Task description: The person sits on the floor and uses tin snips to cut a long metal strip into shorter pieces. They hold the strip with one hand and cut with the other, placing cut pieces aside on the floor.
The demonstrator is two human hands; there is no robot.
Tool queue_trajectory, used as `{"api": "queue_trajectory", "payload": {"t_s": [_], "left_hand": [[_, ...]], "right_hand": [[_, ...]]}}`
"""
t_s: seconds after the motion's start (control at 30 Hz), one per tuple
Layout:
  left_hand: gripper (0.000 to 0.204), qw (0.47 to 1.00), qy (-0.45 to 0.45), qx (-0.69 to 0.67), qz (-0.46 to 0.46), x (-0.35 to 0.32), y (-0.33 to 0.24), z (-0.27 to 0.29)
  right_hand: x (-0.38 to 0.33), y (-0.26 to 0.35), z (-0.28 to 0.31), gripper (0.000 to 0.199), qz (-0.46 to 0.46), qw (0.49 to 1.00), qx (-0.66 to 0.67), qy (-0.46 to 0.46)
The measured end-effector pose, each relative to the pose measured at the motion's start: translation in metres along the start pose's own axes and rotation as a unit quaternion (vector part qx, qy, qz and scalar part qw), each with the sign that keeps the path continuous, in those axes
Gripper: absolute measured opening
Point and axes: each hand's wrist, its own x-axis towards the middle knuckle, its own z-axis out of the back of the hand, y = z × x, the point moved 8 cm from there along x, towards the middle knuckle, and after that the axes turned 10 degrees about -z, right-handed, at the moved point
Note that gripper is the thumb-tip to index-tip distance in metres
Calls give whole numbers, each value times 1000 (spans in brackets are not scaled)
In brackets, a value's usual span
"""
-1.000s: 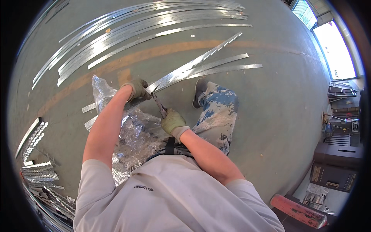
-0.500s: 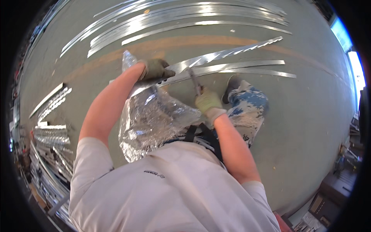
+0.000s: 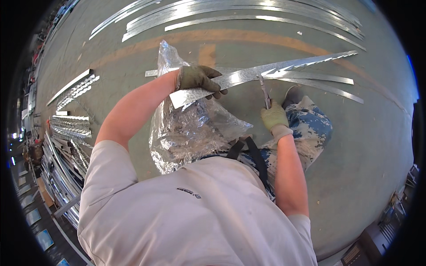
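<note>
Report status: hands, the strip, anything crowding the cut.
Left hand grips the metal strip near its end. Right hand holds snips at the strip's edge. Clear plastic bag lies under the strip.

Bright, even daylight fills the scene. Glare burns on the metal strips at twelve o'clock and on the crinkled plastic bag at centre. Shadows on the floor are soft. The fisheye bends straight edges toward a black rim; nine o'clock falls dim and smeared.
</note>
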Motion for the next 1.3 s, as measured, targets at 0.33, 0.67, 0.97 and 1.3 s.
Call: {"api": "queue_trajectory", "payload": {"t_s": [0.33,0.67,0.97,1.3], "left_hand": [[41,997,-6,-81,-7,23,36,12],[51,998,0,-59,-29,29,43,21],[60,1000,2,-16,-13,24,32,17],[59,1000,8,19,-23,27,35,22]], "right_hand": [[-26,-23,-27,50,-59,950,174,253],[-79,38,-37,50,-5,910,189,370],[-72,38,-51,45,32,905,207,371],[-73,37,-62,49,4,878,231,419]]}}
